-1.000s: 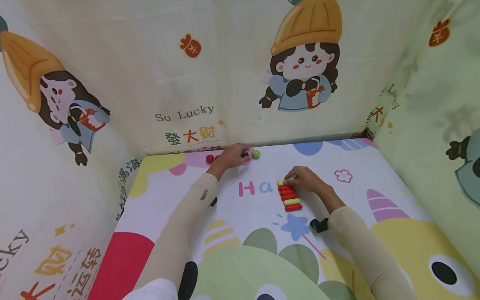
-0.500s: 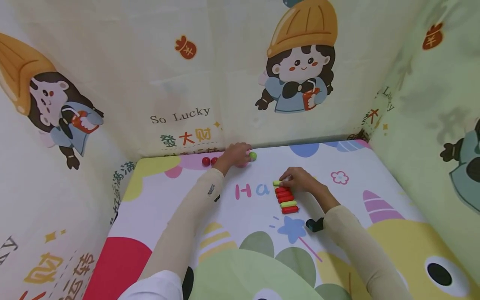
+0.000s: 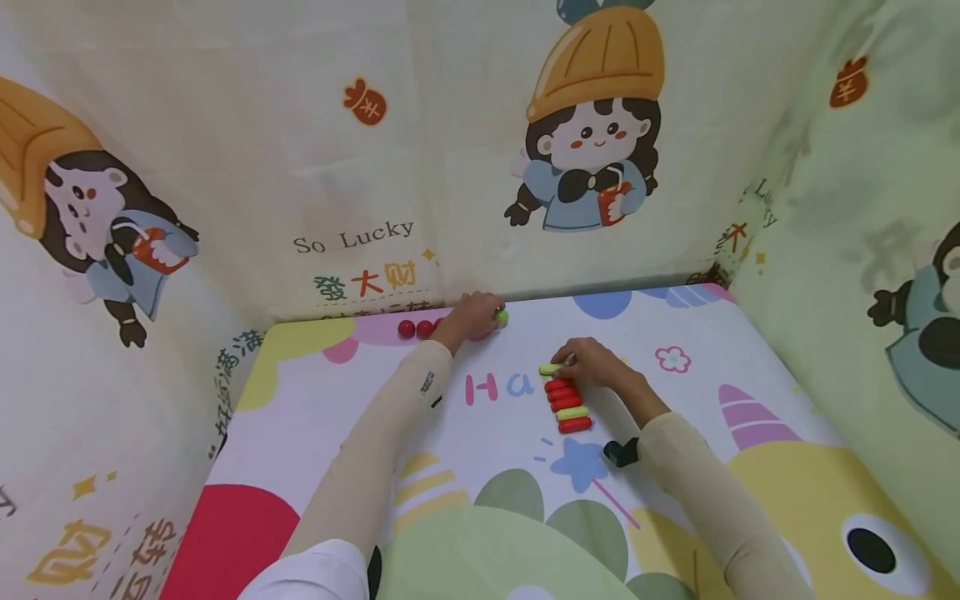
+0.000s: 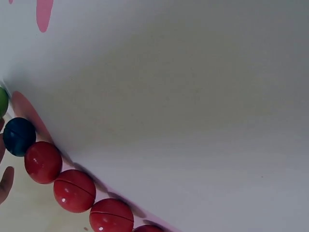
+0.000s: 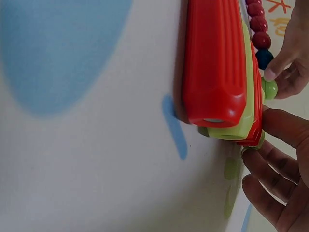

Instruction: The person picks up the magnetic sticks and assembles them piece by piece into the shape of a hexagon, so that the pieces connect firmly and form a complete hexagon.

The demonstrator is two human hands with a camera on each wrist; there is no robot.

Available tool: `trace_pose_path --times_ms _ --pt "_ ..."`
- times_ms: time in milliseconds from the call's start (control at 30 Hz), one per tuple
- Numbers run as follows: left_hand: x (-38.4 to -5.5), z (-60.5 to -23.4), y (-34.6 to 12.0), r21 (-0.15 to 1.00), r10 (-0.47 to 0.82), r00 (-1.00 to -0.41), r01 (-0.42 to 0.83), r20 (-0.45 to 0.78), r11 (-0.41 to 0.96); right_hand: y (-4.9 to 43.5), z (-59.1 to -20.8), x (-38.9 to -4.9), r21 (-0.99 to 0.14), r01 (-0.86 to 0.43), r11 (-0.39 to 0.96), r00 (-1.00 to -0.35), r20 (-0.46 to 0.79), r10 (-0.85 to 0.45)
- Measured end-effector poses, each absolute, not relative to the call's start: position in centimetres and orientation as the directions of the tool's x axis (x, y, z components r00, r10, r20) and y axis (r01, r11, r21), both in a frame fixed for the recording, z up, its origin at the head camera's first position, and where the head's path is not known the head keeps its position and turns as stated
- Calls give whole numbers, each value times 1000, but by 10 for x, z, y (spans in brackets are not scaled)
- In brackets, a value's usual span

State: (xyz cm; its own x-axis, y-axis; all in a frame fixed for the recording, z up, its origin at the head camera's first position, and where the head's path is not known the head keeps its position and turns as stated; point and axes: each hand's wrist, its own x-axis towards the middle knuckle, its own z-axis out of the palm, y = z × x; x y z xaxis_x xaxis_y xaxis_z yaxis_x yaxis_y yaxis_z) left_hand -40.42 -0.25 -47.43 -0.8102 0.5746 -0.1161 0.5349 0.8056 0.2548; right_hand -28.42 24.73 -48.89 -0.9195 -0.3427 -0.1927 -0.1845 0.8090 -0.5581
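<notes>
Near the table's back edge my left hand (image 3: 474,320) pinches a glossy green ball (image 5: 269,89) between thumb and fingers. Beside it a dark blue ball (image 4: 20,137) heads a line of several red balls (image 4: 75,190), touching one another. My right hand (image 3: 594,363) holds a short yellow-green plastic stick (image 3: 551,369), thumb on one side and fingertips on the other. That stick lies at the far end of a row of ribbed sticks, mostly red, with a red stick (image 5: 216,63) nearest in the right wrist view and another yellow-green stick (image 3: 572,413) among them.
A printed cloth covers the table (image 3: 360,400), with cartoon animals, a star and letters. Behind it rises a patterned fabric wall (image 3: 450,167), close to the balls. Another fabric wall (image 3: 825,292) stands on the right. A dark wrist device (image 3: 621,452) sits at the right sleeve.
My left hand has shifted right from the dark blue ball to the green one. The far yellow-green stick, in my right hand, now sits slightly apart from the red sticks. The head view has shifted slightly.
</notes>
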Motion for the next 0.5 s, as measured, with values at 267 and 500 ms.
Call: trace_pose_path --times_ms 267,500 --pt "-399 -473 -1 227 567 -815 533 -122 815 240 -489 -286 -542 -157 826 -921 -222 -320" --pt "-396 -470 -2 246 577 -809 540 -111 805 242 -486 -288 -508 -137 850 -924 -245 -295"
